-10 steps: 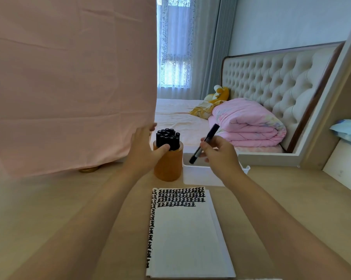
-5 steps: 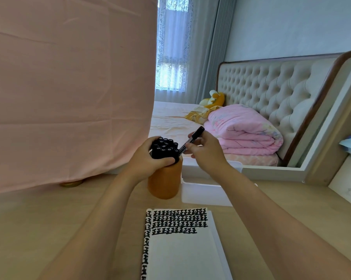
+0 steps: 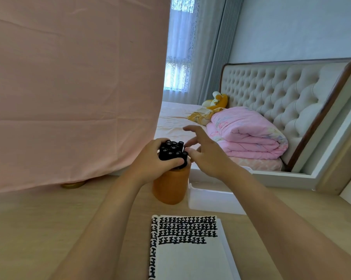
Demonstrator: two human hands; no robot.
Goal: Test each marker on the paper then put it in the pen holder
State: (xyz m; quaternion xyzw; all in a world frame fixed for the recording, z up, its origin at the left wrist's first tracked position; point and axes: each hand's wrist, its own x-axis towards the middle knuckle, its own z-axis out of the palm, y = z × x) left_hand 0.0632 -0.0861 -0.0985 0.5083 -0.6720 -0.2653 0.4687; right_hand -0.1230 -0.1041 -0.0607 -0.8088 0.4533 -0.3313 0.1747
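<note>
An orange cylindrical pen holder (image 3: 169, 186) stands on the wooden desk, packed with several black markers (image 3: 172, 152) standing cap-up. My left hand (image 3: 150, 164) wraps around the holder's top and the bundle of markers. My right hand (image 3: 206, 153) hovers just right of the markers, fingers spread, fingertips touching the rightmost marker, holding nothing. In front of me lies the white paper pad (image 3: 187, 251), its top rows and left margin filled with black test marks.
A white plastic tray (image 3: 209, 201) sits right of the holder, behind the pad. A pink cloth (image 3: 69, 87) hangs at the left, a gold lid (image 3: 72, 184) beneath its hem. A mirror behind reflects a bed with a pink quilt (image 3: 247, 134).
My right hand carried a black marker from above the tray to the holder, slid it in among the others and let go. The view has tilted up and closer.
</note>
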